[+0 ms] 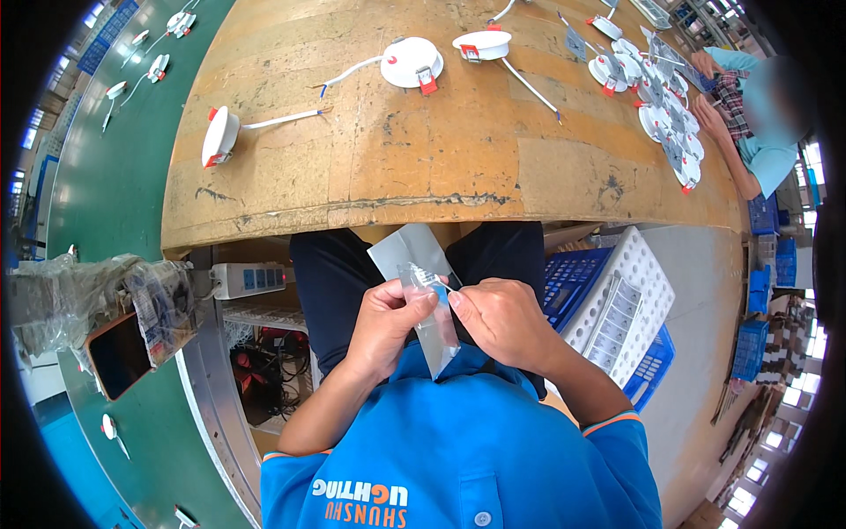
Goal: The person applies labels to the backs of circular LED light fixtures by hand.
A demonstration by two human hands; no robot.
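Note:
Above my lap, my left hand (389, 319) pinches a clear plastic bag (435, 346) between thumb and fingers. Small pale pieces show at the bag's upper end, too small to name. Close beside it, my right hand (504, 319) is closed, its thumb and forefinger pinching a thin whitish piece at the bag's edge; its kind I cannot make out. Behind both hands a grey-white sheet (404, 250) lies across my lap. Beyond, on the wooden table (370, 167), lie white round downlights (411, 63) with red-tipped clips and cable tails.
More downlights (654, 119) are heaped at the far right, by another person's hand (710, 116). A green conveyor belt (97, 212) runs along the left, beside a phone (120, 355) and a power strip (249, 280). White and blue crates (654, 273) stand right of my legs.

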